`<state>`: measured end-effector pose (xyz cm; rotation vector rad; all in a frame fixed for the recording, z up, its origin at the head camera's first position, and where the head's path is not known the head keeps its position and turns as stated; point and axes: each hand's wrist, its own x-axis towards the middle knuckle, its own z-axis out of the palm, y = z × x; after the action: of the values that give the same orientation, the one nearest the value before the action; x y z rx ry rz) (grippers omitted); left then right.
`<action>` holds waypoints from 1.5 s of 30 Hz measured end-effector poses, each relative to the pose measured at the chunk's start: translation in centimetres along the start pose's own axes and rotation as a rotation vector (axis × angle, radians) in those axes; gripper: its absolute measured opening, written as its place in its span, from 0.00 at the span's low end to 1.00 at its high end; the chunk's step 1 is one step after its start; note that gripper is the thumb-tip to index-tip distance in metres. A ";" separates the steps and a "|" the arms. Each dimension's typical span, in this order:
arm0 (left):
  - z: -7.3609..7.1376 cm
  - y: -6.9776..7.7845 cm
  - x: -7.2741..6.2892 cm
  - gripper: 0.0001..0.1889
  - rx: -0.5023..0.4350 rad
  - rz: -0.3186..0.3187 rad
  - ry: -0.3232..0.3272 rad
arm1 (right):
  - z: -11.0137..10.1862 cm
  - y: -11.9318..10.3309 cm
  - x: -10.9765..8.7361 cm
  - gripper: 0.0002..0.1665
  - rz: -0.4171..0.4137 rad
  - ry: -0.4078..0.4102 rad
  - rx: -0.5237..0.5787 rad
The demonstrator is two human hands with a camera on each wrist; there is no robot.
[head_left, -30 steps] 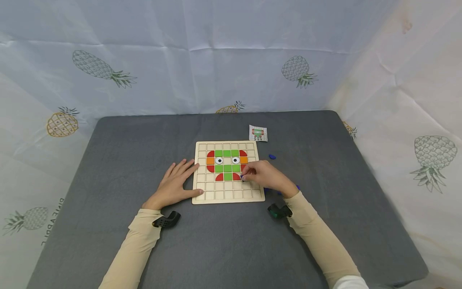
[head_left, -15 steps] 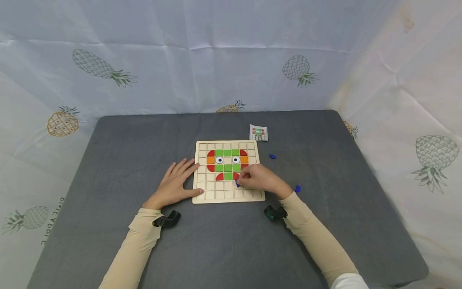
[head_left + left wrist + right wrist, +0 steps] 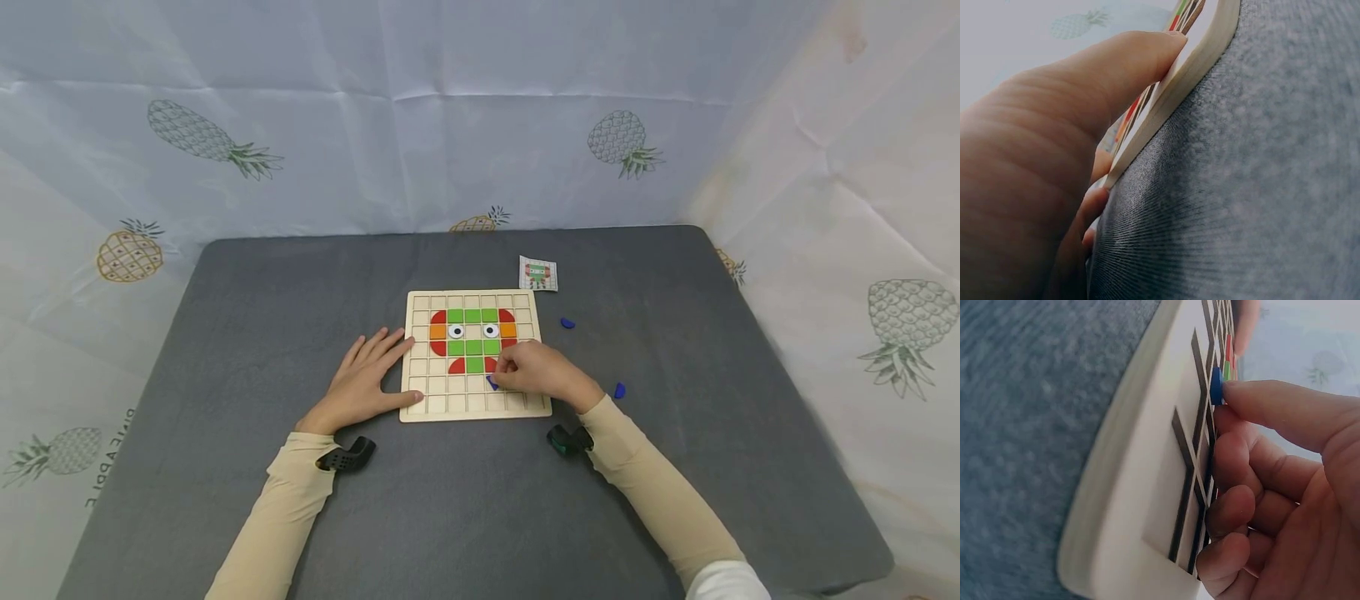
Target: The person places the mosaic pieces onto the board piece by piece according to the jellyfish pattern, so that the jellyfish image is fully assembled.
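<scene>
A pale wooden grid board lies flat on the table, with red, green and orange tiles and two eye tiles set in its squares. My right hand pinches a small blue tile between thumb and index finger, over the square below the lower right red tile. The head view shows only part of that tile, the rest being behind the fingers. At the board's left edge my left hand rests with fingers spread. Its thumb lies on the board's rim.
Right of the board lie two loose blue tiles, one farther back and one beside the right wrist. A small printed picture card touches or nearly touches the board's far right corner. Dark grey cloth covers the table.
My right hand has moved slightly left and down with the blue tile, from beside the lower right red tile to the row below. The left hand stays still.
</scene>
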<state>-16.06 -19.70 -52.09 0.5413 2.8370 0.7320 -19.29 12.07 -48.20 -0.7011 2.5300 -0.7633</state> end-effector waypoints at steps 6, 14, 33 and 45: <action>0.0 0.1 0.1 0.51 0.008 0.004 0.002 | -0.3 0.3 -0.1 0.10 0.019 0.022 0.032; 0.1 0.1 0.0 0.52 0.002 0.015 0.010 | -2.5 1.0 -1.5 0.09 0.000 0.124 0.102; 0.1 0.0 -0.1 0.51 0.003 0.015 0.018 | -5.6 5.1 -5.7 0.08 0.077 0.124 0.045; -0.1 0.2 0.0 0.51 0.003 0.010 0.008 | -3.9 5.1 -6.2 0.13 0.067 -0.057 -0.041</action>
<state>-15.97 -19.58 -51.91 0.5548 2.8453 0.7328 -18.11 20.86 -46.81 -0.6387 2.5104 -0.6612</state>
